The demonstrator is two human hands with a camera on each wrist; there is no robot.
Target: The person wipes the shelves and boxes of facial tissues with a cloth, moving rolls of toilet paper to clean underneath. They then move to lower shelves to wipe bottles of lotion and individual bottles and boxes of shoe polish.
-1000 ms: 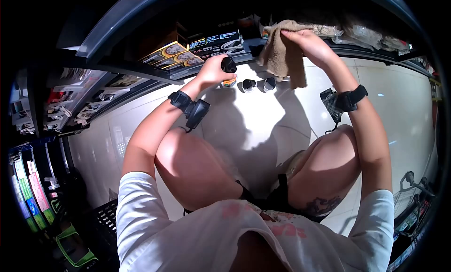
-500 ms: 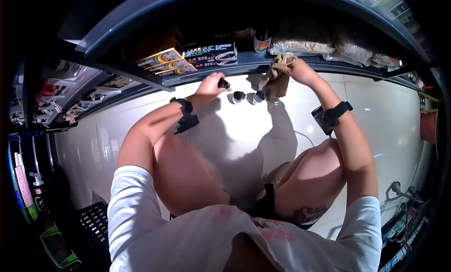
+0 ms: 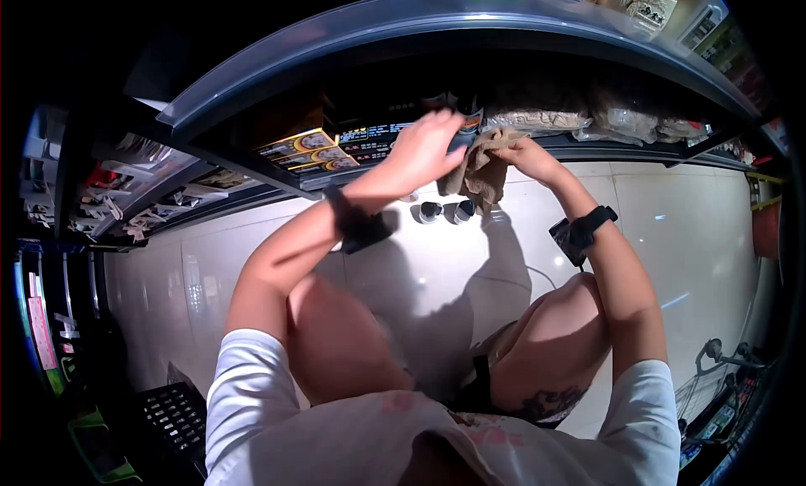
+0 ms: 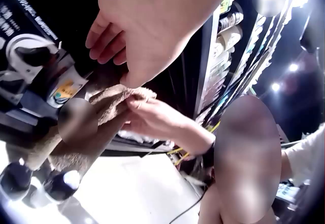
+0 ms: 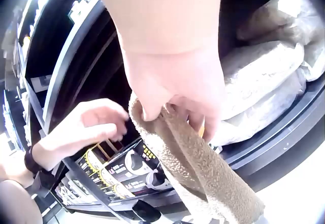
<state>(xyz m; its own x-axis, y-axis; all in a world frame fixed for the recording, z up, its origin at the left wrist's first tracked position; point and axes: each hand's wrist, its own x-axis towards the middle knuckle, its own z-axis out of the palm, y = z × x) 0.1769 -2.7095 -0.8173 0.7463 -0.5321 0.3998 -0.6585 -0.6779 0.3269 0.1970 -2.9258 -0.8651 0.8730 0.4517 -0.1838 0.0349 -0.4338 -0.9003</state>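
Note:
My right hand pinches the upper edge of a brown towel, which hangs folded in front of the low shelf. To its left, my left hand is raised with fingers loosely spread and holds nothing. In the left wrist view its fingertips come close over the towel's top edge. Below, on the pale floor, stand two small containers with black tops, one left of the other. Another black-topped container shows in the right wrist view. A container with an orange label is on the shelf behind the towel.
Boxes with yellow edging and a dark printed box fill the shelf's left part. Plastic-wrapped packs lie on its right. The upper shelf edge arches overhead. A black basket is at my lower left.
My left hand has let go of the black-topped container on the floor and risen to the right, toward the towel. My right hand keeps hold of the towel, now bunched nearer the shelf.

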